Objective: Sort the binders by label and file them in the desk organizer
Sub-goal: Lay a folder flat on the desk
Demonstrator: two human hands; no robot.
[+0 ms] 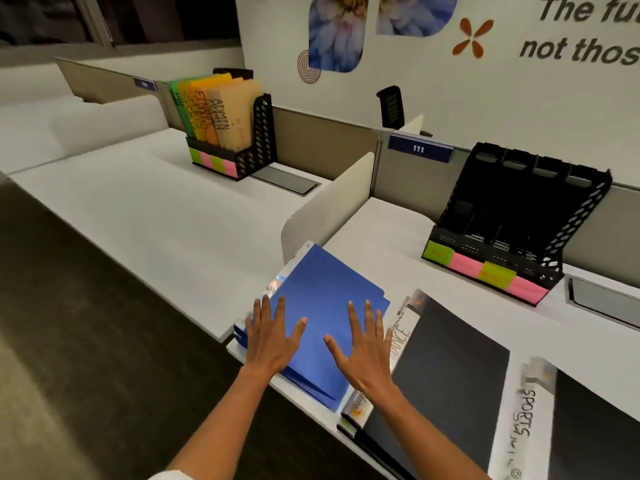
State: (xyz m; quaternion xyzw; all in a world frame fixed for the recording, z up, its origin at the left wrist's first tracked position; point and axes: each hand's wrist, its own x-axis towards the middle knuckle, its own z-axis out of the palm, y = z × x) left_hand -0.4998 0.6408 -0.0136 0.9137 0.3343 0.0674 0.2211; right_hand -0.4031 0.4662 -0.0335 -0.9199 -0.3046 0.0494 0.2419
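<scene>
White desk point(381, 237) in a partitioned office carries a blue folder point(325, 306) at its near edge; left hand point(270, 341) and right hand point(367, 351) lie flat on it, fingers spread. Beside it lie two black binders, FINANCE point(446, 375) and SPORTS point(595, 427). Behind stands the empty black organizer point(519, 216).

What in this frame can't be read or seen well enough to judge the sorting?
- Blue folder, head view: its label is not visible; both hands lie flat on its cover.
- Sticky notes on the empty organizer: writing too small and blurred.
- Middle binder: spine word partly hidden by the right hand.
- Right binder: cut off by the frame edge.
</scene>
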